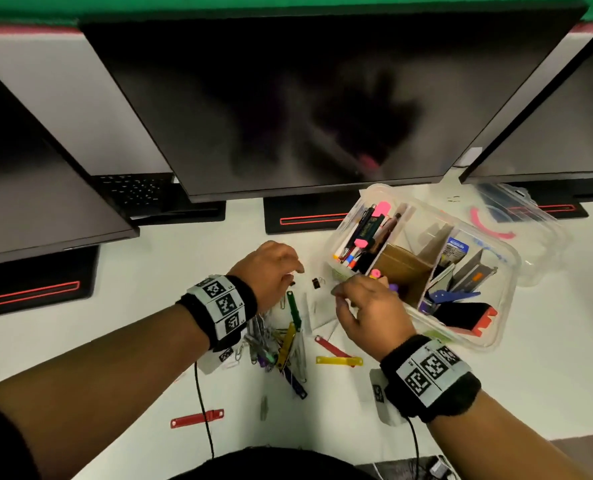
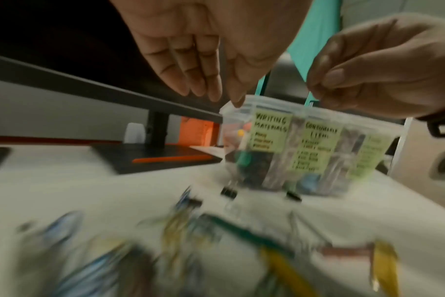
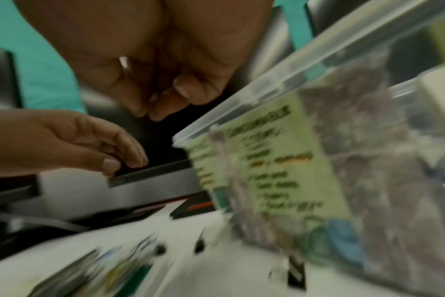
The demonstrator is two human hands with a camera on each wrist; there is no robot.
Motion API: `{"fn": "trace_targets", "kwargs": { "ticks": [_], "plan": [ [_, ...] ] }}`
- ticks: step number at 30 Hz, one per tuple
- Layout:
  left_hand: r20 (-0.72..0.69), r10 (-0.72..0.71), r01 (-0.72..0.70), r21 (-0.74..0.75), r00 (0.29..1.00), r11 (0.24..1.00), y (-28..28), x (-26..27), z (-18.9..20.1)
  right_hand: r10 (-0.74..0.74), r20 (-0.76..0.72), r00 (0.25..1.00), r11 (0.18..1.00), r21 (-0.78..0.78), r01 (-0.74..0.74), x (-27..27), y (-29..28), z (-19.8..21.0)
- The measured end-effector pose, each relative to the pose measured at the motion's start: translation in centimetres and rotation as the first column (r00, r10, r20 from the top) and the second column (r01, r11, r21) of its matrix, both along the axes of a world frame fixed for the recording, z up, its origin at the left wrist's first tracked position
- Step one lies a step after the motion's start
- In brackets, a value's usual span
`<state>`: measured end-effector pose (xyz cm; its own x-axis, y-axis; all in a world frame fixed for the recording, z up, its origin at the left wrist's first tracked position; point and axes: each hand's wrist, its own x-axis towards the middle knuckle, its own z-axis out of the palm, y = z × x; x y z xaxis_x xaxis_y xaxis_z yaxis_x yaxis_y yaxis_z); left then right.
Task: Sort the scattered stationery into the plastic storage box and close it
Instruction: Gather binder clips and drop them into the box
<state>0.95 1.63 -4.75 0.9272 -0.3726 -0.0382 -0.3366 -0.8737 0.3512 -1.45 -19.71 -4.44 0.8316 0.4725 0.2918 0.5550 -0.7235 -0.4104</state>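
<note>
The clear plastic storage box (image 1: 461, 336) stands open at the right, its sections holding pens, a stapler and other items; green handwritten labels (image 2: 269, 132) cover its front wall. My left hand (image 1: 293, 271) hovers with straight fingers (image 2: 203, 84) over small black binder clips (image 1: 317, 283) (image 2: 228, 193), holding nothing. My right hand (image 1: 338, 292) is just outside the box's front corner, fingers (image 3: 160, 108) curled against the thumb; nothing shows between them. A pile of coloured clips and fastener strips (image 1: 281, 344) lies under my left wrist. Both wrist views are blurred.
Loose yellow (image 1: 338, 361) and red (image 1: 198, 418) strips lie on the white desk. The box's clear lid (image 1: 527, 216) sits behind it. A large dark monitor (image 1: 323, 98) and its stand base (image 1: 305, 220) close off the back; side monitors flank it.
</note>
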Motion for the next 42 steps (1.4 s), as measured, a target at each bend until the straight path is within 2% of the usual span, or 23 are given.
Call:
{"fn": "trace_targets", "kwargs": {
  "ticks": [1,3,5,6,7,10,14,17,20,23,27,29,32,34,36,39,42],
  "plan": [
    [-0.054,-0.005,0.006,0.031,0.999,0.999,1.1,-0.7,-0.6,0.081,-0.129,0.988,0.991,-0.092,-0.093,-0.4,0.8,-0.5],
    [-0.137,-0.033,0.047,0.096,0.990,0.994,2.9,-2.7,-1.5,0.107,-0.466,0.878,0.901,-0.329,-0.284,-1.2,2.2,-2.2],
    [-0.203,-0.077,0.101,0.109,0.976,0.989,4.1,-4.5,-2.6,0.021,-0.625,0.780,0.783,-0.476,-0.402,-1.7,2.9,-3.8],
    [-0.212,-0.113,0.142,0.126,0.971,0.982,4.6,-5.2,-3.4,-0.012,-0.645,0.764,0.764,-0.499,-0.409,-1.8,3.0,-4.3],
    [-0.271,-0.120,0.159,0.128,0.955,0.979,4.9,-5.8,-4.0,-0.032,-0.651,0.759,0.769,-0.500,-0.397,-1.9,3.3,-4.8],
    [-0.360,-0.092,0.176,0.207,0.928,0.962,4.9,-7.1,-4.9,-0.077,-0.664,0.744,0.860,-0.421,-0.287,-1.8,3.6,-5.7],
    [-0.307,-0.141,0.190,0.138,0.941,0.972,3.5,-7.8,-5.7,-0.101,-0.616,0.781,0.942,-0.312,-0.124,-1.0,4.0,-6.0],
    [-0.343,-0.142,0.221,0.204,0.928,0.954,2.8,-7.8,-6.1,-0.160,-0.582,0.797,0.959,-0.281,-0.013,-0.8,4.0,-5.7],
    [-0.326,-0.125,0.212,0.246,0.937,0.946,2.3,-7.5,-6.5,-0.306,-0.559,0.771,0.920,-0.382,0.089,-0.6,3.1,-5.6],
    [-0.365,-0.062,0.160,0.244,0.929,0.957,2.1,-7.1,-6.3,-0.382,-0.610,0.695,0.878,-0.475,0.066,-0.5,2.3,-5.8],
    [-0.403,0.073,-0.038,0.093,0.912,0.995,1.8,-6.3,-5.0,-0.339,-0.613,0.714,0.881,-0.473,0.011,-0.2,3.0,-5.6],
    [-0.397,0.143,-0.152,0.008,0.907,0.988,1.6,-5.6,-4.6,-0.306,-0.614,0.728,0.902,-0.432,0.015,0.0,3.6,-5.1],
    [-0.394,0.233,-0.282,-0.073,0.889,0.957,1.1,-4.5,-4.7,-0.287,-0.598,0.748,0.951,-0.270,0.148,0.9,4.4,-4.2],
    [-0.443,0.304,-0.365,-0.056,0.844,0.929,0.5,-4.0,-4.7,-0.299,-0.565,0.769,0.953,-0.208,0.218,2.0,5.2,-4.0],
    [-0.497,0.351,-0.403,0.004,0.793,0.915,-0.4,-3.8,-4.7,-0.328,-0.550,0.768,0.943,-0.236,0.234,3.1,6.1,-4.4],
    [-0.516,0.408,-0.402,0.129,0.753,0.906,-1.5,-3.5,-4.8,-0.349,-0.550,0.759,0.930,-0.303,0.208,4.3,7.3,-5.5],
    [-0.511,0.413,-0.343,0.231,0.754,0.911,-2.1,-2.8,-5.2,-0.342,-0.558,0.756,0.919,-0.365,0.146,5.0,7.6,-6.5]
  ]
}}
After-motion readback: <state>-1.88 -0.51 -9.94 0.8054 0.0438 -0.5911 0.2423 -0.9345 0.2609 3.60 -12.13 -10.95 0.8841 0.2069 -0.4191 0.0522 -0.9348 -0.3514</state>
